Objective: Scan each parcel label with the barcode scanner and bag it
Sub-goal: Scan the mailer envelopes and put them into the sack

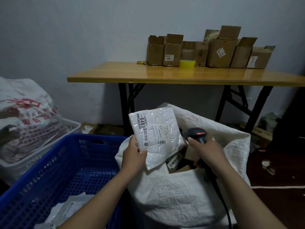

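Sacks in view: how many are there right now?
2. An open white sack stands front centre, right of the blue crate, parcels inside. A full printed sack sits in the white basket at far left. More may lie outside the frame.

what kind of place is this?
Probably a small parcel-sorting or e-commerce packing room. Opened cardboard boxes and a yellow tape roll sit on a folding table; a labelled parcel is held by a barcode scanner over a white woven sack, beside a blue crate.
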